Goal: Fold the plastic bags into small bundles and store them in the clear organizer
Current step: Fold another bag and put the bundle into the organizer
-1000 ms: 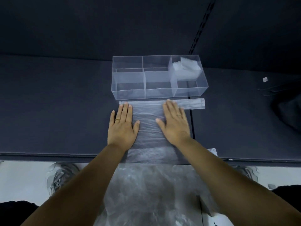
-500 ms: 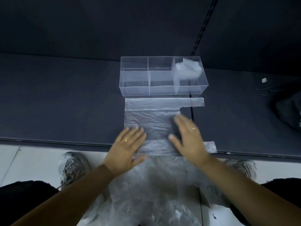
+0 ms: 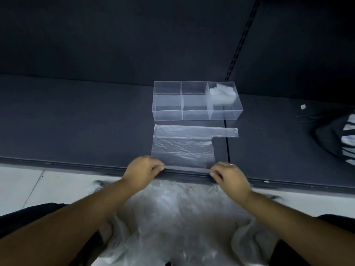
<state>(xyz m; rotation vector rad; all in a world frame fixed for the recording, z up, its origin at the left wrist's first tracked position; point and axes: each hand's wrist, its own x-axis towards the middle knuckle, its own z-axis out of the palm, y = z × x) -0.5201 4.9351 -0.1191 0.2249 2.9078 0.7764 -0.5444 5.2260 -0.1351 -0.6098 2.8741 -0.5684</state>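
1. Clear plastic bag [image 3: 182, 144], thin and crinkled, lies flat on the dark grey shelf [image 3: 76, 121]. Its near edge is at the shelf's front lip, where I see both grips on it.
2. My left grip [image 3: 143, 170] has its fingers curled and pinches the bag's near left corner.
3. My right grip [image 3: 230, 177] is curled the same way and pinches the near right corner. A thin ring [image 3: 231, 165] shows on one finger.
4. Between the two grips the bag's near edge runs in a straight line along the lip. I cannot tell whether that edge is turned over.
5. One narrow handle strip [image 3: 228, 132] sticks out from the bag's far right corner and crosses a seam [image 3: 227, 148] in the shelf.
6. The bag's far edge lies just beside the clear rectangular plastic organizer [image 3: 167, 114] but apart from it. The organizer stands farther back on the shelf and shows three compartments side by side.
7. Whitish folded bag bundles [image 3: 222, 93] sit in the organizer's right compartment.
8. A loose heap of clear plastic bags [image 3: 182, 217] lies below the shelf edge, between my forearms, over the pale tiled floor [image 3: 28, 185].
9. Well to the right on the shelf lie a small white scrap [image 3: 303, 106] and, at the frame's edge, a black-and-white striped object [image 3: 345, 139] that I cannot identify.
10. A slotted dark metal upright [image 3: 240, 41] runs up the back wall behind the organizer.
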